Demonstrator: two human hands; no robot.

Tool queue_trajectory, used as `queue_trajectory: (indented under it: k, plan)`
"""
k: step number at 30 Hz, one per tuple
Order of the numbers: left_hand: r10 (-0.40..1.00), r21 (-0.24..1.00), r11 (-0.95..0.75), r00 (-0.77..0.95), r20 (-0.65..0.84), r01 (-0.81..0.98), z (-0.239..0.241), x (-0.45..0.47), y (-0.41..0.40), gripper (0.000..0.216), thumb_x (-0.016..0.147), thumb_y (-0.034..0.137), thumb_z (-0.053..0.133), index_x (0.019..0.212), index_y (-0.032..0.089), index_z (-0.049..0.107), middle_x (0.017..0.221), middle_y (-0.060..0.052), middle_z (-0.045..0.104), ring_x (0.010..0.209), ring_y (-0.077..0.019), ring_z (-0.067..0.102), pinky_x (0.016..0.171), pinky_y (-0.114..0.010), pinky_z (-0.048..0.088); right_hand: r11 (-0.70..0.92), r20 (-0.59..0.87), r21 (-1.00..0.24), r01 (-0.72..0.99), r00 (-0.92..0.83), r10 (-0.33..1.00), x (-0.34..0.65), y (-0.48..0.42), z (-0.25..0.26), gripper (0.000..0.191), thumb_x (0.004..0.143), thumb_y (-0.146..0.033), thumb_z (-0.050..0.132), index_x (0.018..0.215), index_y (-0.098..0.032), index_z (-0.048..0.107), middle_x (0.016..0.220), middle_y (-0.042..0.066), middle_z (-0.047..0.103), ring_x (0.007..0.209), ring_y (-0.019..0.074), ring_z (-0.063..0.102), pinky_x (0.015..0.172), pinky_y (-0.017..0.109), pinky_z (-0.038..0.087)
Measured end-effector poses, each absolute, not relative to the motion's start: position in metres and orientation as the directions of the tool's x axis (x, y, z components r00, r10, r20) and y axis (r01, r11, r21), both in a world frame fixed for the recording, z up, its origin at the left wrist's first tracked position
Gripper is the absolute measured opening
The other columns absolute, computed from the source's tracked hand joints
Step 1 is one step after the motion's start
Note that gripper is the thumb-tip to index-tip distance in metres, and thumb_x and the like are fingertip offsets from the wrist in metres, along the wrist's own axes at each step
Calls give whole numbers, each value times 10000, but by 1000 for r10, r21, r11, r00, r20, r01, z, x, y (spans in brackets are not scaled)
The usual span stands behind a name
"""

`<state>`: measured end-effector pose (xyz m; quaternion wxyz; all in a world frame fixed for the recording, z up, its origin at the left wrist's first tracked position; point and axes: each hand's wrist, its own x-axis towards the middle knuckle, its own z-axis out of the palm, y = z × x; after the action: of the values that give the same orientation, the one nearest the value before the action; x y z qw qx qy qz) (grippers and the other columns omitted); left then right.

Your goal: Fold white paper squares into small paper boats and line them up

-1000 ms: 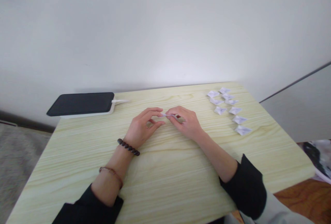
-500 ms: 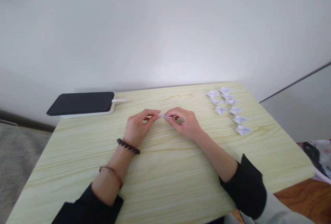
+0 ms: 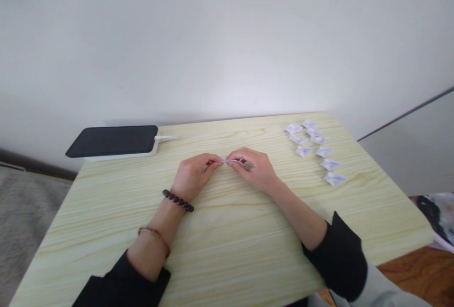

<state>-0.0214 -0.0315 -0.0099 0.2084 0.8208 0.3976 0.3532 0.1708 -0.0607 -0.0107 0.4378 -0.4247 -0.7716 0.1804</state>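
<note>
Between my two hands is a small folded piece of white paper (image 3: 224, 160), seen nearly edge-on. Thumb and fingers of my left hand (image 3: 195, 173) pinch its left end. My right hand (image 3: 254, 169) pinches the right end, and a thin strip of the paper shows along its fingers. Most of the paper is hidden by the fingertips, so its folds cannot be made out. Both hands are over the middle of the wooden table (image 3: 227, 245). Off to the right of my right hand lie several folded white paper pieces (image 3: 302, 151) in two uneven rows.
A black-screened phone (image 3: 113, 140) rests on a white block at the table's back left, with a white cable plug (image 3: 166, 138) at its right end. A white wall (image 3: 227, 47) rises behind the table. Cloth-like items (image 3: 438, 217) lie beyond the right edge.
My left hand has shifted slightly right, bringing its fingertips closer to my right hand's. Less of the paper shows between them. The right hand is almost unmoved.
</note>
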Motion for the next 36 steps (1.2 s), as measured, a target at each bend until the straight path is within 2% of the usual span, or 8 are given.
queue_trajectory:
  k: [9, 14, 18, 24, 29, 36]
  plan:
    - [838, 700, -535, 402, 369, 473, -5, -19, -32, 165, 841, 327, 556, 801, 201, 656, 790, -11, 719, 735, -164, 668, 708, -264, 534, 560, 522, -633, 534, -239, 819, 171, -59, -12, 116, 889, -256, 553, 854, -203, 650, 823, 20, 699, 748, 126, 635, 707, 238, 484]
    - [889, 805, -432, 340, 306, 407, -6, -18, -33, 215, 820, 388, 598, 917, 202, 648, 864, -26, 726, 750, -167, 678, 682, -268, 560, 551, 522, -633, 544, -226, 823, 172, -59, -12, 123, 885, -271, 558, 844, -204, 652, 790, 11, 689, 704, 119, 619, 675, 231, 477]
    - [888, 808, -425, 363, 283, 408, -5, -18, -32, 193, 812, 374, 604, 801, 195, 674, 824, -27, 726, 746, -165, 670, 713, -271, 562, 552, 523, -641, 534, -223, 823, 172, -59, -14, 118, 880, -276, 565, 851, -205, 654, 790, 9, 686, 705, 115, 621, 680, 228, 483]
    - [922, 863, -364, 268, 280, 351, -4, -18, -33, 143, 780, 324, 640, 761, 184, 661, 758, -4, 721, 693, -145, 670, 703, -264, 567, 477, 470, -693, 541, -162, 868, 171, -57, -17, 139, 850, -328, 605, 878, -205, 661, 699, -10, 667, 560, 96, 583, 547, 199, 474]
    - [909, 849, -392, 291, 298, 356, -4, -19, -35, 153, 773, 338, 656, 766, 189, 687, 773, -8, 731, 702, -150, 679, 709, -260, 572, 452, 452, -705, 547, -144, 880, 171, -57, -17, 117, 835, -301, 617, 827, -197, 669, 671, -19, 669, 527, 91, 570, 531, 199, 454]
    - [911, 938, -224, 398, 105, 266, 0, -21, -31, 338, 859, 468, 538, 819, 159, 668, 745, -55, 736, 663, -166, 683, 632, -272, 569, 493, 470, -672, 552, -196, 861, 172, -58, -15, 136, 863, -298, 578, 830, -194, 659, 715, 0, 662, 605, 106, 569, 589, 218, 434]
